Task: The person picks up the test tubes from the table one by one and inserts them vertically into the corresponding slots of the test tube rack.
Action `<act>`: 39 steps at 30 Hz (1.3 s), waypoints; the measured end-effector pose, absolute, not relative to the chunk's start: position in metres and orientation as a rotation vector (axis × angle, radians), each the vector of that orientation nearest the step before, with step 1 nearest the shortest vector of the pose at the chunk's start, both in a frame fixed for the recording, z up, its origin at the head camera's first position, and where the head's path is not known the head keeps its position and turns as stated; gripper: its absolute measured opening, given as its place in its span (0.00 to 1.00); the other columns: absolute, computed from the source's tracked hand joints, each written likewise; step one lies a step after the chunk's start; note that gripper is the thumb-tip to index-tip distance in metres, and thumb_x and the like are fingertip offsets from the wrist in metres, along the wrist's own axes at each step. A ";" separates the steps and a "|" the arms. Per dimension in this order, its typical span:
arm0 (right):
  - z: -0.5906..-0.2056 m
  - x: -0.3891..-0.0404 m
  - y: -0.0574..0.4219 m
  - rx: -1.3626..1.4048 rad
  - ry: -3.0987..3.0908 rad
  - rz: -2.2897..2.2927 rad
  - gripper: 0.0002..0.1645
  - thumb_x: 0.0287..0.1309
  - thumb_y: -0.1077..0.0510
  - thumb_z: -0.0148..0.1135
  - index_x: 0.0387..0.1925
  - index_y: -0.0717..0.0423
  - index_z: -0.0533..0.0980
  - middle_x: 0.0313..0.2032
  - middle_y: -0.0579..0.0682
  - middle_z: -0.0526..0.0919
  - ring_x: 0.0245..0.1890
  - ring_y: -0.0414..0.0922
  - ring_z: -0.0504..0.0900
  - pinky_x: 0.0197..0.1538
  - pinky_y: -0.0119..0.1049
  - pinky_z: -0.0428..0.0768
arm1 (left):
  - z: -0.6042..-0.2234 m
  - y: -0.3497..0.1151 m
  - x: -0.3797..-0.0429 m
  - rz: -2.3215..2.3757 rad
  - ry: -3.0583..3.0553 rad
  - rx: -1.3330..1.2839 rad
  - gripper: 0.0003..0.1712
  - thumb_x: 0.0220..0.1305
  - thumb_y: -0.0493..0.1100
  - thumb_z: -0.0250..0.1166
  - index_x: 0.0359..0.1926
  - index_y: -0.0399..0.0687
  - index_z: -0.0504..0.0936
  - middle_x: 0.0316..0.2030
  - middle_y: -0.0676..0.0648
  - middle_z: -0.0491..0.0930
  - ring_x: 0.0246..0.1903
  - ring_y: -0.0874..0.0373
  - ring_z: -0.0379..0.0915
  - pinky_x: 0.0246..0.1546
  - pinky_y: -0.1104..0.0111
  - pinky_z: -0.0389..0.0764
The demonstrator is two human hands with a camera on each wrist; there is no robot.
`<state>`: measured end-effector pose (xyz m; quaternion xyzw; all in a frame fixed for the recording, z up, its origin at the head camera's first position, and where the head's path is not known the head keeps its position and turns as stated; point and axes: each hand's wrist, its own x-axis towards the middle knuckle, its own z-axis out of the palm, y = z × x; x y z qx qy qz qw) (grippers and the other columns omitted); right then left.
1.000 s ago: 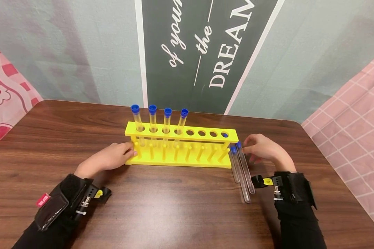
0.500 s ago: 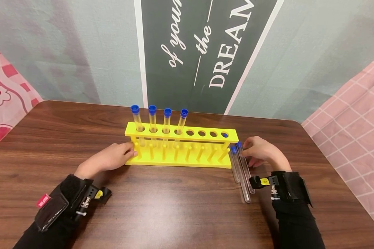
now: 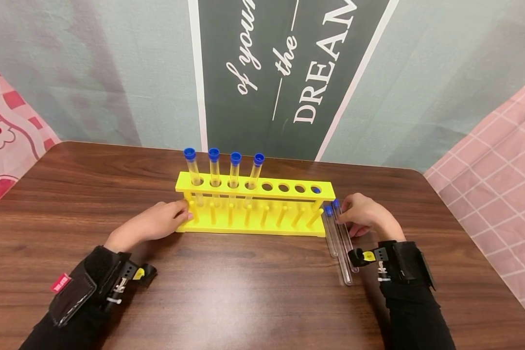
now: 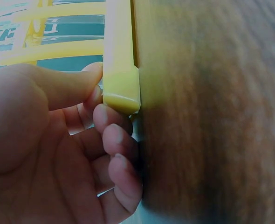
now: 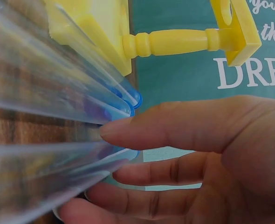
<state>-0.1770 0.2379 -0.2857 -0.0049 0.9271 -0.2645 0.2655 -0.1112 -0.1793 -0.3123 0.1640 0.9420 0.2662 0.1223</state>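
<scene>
Right hand (image 3: pixel 364 214) has shifted slightly inward over the last second, to the loose tubes (image 3: pixel 342 262); left hand (image 3: pixel 159 221) and yellow rack (image 3: pixel 249 227) unchanged. Nearest: two black sleeves (image 3: pixel 415 311), a small camera (image 3: pixel 362 256) strapped at each wrist, over the brown wood-grain table (image 3: pixel 227 306). Next: three loose tubes, clear with blue caps, lying side by side on the table just beside the rack's right end, caps pointing away from the person. Right thumb and bent fingers lie either side of the outermost tube near its cap, slightly parted; cannot tell whether they pinch it. Left thumb and fingers pinch the left end of the rack base. Rack upright, pegs (image 3: pixel 230 214) along the front of the base; four standing tubes (image 3: pixel 235 159), blue-capped, occupy the four leftmost holes, the fourth tilted rightward. Farthest: grey-green backdrop (image 3: pixel 157 73) with a dark panel (image 3: pixel 236 121) lettered "DREAM", pink cloth (image 3: pixel 498 209) at both sides
</scene>
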 end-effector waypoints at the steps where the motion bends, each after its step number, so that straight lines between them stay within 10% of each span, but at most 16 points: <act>1: -0.286 -0.177 0.238 -0.015 2.507 -0.711 0.18 0.53 0.62 0.62 0.39 0.69 0.65 0.22 0.56 0.74 0.16 0.46 0.79 0.25 0.41 0.78 | -0.312 -0.179 -0.111 0.776 2.748 0.477 0.12 0.66 0.41 0.54 0.26 0.42 0.66 0.17 0.51 0.59 0.16 0.59 0.55 0.21 0.69 0.59; 39: -0.281 -0.174 0.239 -0.040 2.517 -0.691 0.16 0.53 0.62 0.60 0.38 0.67 0.65 0.20 0.55 0.74 0.16 0.45 0.77 0.25 0.41 0.77 | -0.313 -0.180 -0.111 0.770 2.758 0.495 0.13 0.67 0.41 0.53 0.25 0.43 0.65 0.17 0.51 0.59 0.16 0.60 0.55 0.21 0.69 0.58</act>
